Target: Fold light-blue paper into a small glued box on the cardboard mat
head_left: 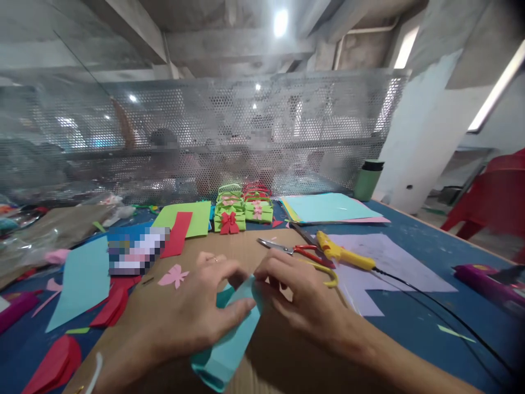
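Both my hands press on a folded piece of light blue paper [227, 350] lying on a brown cardboard sheet [283, 361]. My left hand [192, 309] lies over its left side, thumb along the fold. My right hand [295, 293] pinches the paper's top edge with curled fingers. A pink paper bow [174, 275] rests on the cardboard just left of my left hand.
Red-handled scissors [293, 249] and a yellow glue gun [342, 254] with a black cord lie beyond my right hand. Small green paper baskets [241, 210], green, red and blue sheets, a green cup [368, 180], a mesh partition behind, and a red chair [496, 202] at right.
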`<state>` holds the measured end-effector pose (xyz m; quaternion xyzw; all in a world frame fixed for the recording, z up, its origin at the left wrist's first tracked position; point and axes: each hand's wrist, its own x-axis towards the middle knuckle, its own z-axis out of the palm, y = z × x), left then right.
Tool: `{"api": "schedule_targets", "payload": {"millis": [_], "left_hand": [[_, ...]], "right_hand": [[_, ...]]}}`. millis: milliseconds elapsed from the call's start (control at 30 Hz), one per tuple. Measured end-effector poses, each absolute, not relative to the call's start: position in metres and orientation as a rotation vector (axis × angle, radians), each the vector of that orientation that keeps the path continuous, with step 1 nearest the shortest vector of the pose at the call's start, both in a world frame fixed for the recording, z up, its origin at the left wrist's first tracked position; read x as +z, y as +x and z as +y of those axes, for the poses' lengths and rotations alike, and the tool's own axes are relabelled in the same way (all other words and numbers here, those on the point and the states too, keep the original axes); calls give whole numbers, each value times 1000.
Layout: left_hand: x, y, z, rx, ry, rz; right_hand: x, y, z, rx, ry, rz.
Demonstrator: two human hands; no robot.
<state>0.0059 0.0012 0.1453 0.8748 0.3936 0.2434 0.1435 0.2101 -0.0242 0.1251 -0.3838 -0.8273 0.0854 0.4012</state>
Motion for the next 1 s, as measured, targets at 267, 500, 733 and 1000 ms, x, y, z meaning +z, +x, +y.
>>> {"api": "schedule_targets", "payload": {"millis": [267, 500, 733, 1000], "left_hand": [[150, -7, 15, 592, 2387, 1000], [150, -1, 18, 674, 2327, 1111], [149, 3, 22, 813, 2248, 1091], [144, 4, 23, 849, 2232, 1135]], "right_hand": [[141, 230, -27, 445, -923, -2189], [129, 226, -21, 425, -858, -2206], [117, 224, -12, 267, -751, -2145], [120, 221, -12, 298, -767, -2134]]}}
